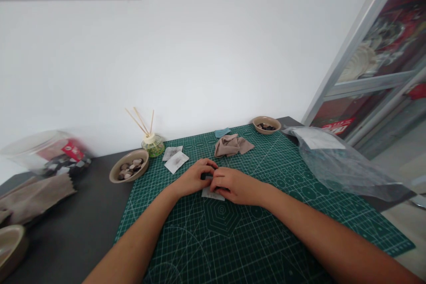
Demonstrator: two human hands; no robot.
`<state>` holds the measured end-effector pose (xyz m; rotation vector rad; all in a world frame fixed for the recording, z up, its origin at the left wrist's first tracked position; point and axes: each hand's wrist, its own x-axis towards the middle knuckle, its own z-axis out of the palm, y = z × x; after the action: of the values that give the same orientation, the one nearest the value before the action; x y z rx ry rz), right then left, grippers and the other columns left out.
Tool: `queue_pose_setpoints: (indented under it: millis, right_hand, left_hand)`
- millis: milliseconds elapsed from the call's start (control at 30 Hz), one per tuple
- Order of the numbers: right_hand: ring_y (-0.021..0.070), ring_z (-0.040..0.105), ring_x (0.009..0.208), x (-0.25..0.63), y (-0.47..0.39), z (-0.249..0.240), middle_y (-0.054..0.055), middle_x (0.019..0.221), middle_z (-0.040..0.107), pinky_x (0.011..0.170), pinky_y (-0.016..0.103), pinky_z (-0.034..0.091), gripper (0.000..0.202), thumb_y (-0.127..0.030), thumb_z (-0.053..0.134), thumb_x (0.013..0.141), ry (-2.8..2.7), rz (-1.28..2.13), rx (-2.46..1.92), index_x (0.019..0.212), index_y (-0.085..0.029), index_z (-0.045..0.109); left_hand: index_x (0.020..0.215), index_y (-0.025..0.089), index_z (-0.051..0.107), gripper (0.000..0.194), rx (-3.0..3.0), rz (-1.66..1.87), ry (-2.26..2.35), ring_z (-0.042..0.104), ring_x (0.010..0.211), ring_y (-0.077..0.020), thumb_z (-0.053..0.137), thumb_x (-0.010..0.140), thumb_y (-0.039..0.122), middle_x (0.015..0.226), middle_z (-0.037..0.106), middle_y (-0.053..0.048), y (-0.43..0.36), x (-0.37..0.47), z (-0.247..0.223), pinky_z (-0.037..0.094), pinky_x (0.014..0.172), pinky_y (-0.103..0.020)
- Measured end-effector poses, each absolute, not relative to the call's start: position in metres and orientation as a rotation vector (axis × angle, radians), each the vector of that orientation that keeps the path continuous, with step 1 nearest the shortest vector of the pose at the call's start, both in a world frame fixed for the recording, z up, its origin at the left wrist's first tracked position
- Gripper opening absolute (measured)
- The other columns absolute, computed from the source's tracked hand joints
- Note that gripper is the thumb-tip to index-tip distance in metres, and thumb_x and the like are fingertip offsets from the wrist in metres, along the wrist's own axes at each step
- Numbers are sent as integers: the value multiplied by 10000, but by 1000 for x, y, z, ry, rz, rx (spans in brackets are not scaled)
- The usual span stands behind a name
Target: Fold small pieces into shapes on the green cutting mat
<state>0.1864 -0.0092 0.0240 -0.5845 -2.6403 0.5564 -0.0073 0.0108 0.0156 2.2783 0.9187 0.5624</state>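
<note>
A small white packet [213, 195] lies on the green cutting mat [233, 248] under my fingers, mostly hidden by them. My left hand [195, 177] reaches it from the left, with thumb and fingers curled in at its upper edge. From the right, my right hand [236, 185] presses its bent fingers onto the same packet, and the fingertips of both hands meet there. What lies between the fingertips is hidden. Beyond my left hand, two more flat white packets [176, 162] with dark specks lie overlapping on the mat.
A crumpled beige cloth [229, 145] and a blue scrap [222, 132] lie toward the wall. Bowls of small pieces stand left [115, 173] and right [276, 123]. A reed diffuser [153, 145], a clear jar [43, 153], another cloth [40, 197] and a plastic bag [333, 168] surround the mat.
</note>
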Motion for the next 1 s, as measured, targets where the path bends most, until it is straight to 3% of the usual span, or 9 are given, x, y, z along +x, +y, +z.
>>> queue_pose_setpoints:
  millis: [500,1000]
  right_hand:
    - [176,566,932,187,-10,24,66,992,598,833,289,455,195,-66,572,817,-2668,579,-594,958,-158,670]
    - [182,564,882,186,-9,24,67,879,623,844,320,447,99,-81,604,791,-2550,503,-558,844,-145,658]
  left_hand:
    - [863,180,676,158,2288,560,930,519,1067,-224,635,745,84,1084,584,-58,12,-8,13,410,958,-368]
    - [870,179,681,165,2277,571,925,514,1068,-224,643,740,84,1088,574,-61,12,-8,13,401,962,-365]
